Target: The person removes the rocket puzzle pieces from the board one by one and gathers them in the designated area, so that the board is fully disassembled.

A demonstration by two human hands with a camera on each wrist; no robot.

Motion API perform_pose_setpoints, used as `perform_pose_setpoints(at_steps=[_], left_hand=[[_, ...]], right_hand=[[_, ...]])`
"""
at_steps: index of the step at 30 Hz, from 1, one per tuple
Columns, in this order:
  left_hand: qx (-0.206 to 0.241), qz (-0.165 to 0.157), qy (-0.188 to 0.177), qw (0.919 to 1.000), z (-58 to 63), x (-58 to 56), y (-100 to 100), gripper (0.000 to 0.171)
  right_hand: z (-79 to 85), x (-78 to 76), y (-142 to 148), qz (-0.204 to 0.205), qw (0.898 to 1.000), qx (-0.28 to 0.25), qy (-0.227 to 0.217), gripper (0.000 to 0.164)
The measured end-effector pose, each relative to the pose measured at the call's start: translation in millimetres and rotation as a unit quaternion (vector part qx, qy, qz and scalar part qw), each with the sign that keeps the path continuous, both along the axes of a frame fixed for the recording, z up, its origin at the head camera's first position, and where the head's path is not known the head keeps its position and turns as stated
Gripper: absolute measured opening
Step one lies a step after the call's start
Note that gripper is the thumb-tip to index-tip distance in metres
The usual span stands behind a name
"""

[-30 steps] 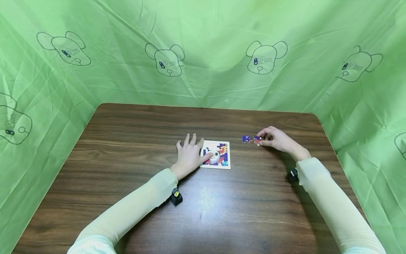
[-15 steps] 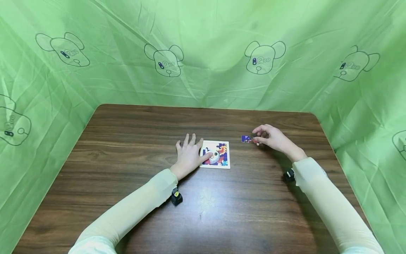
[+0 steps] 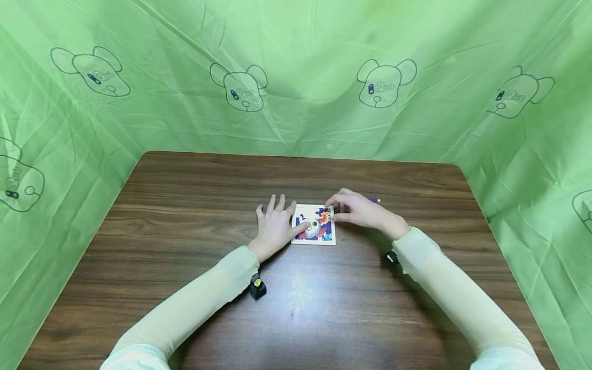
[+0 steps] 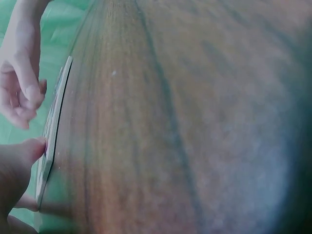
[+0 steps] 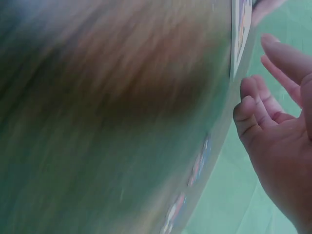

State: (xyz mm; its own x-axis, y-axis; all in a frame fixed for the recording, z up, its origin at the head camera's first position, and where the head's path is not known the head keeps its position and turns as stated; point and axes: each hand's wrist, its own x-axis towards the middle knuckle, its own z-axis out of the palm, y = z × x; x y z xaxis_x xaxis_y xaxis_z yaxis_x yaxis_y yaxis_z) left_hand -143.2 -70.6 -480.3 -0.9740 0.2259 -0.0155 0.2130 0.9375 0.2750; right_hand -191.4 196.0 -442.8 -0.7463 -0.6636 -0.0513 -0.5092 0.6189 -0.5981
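Observation:
A small square jigsaw puzzle in a white frame (image 3: 327, 237) lies on the table, with colourful pieces inside and a purple and orange picture at right. My left hand (image 3: 274, 228) lies at its left side, fingers spread, thumb resting on the picture. At the puzzle's upper right corner hovers my right hand (image 3: 363, 209), thumb and fingers loosely bent and apart. No piece shows between its fingers in the right wrist view. Behind that hand a loose puzzle piece (image 3: 375, 200) pokes out; the right wrist view shows two pieces (image 5: 199, 161) lying flat on the table.
The brown wood-grain table (image 3: 208, 180) reaches to a green cloth backdrop (image 3: 305, 77) with printed bear heads, which hangs on three sides. Black wrist cameras (image 3: 257, 287) sit below both sleeves.
My right hand has left the loose pieces and moved left to the puzzle's upper right corner. The pieces stay on the table. My left hand keeps its place.

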Motion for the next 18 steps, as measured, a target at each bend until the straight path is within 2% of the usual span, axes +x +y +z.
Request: perform_pose_setpoints(at_steps=[6,18], left_hand=[[0.002,0.0,-0.001,1.0,0.0,-0.2,1.3,0.084],[0.064,0.006,0.002,0.9979,3.2,2.0,-1.2,0.072]], right_hand=[[-8.7,-1.7,-19.0,0.016,0.999,0.029,-0.028,0.039],[-1.3,-5.7,-26.4,0.03,0.997,0.044,-0.06,0.037]])
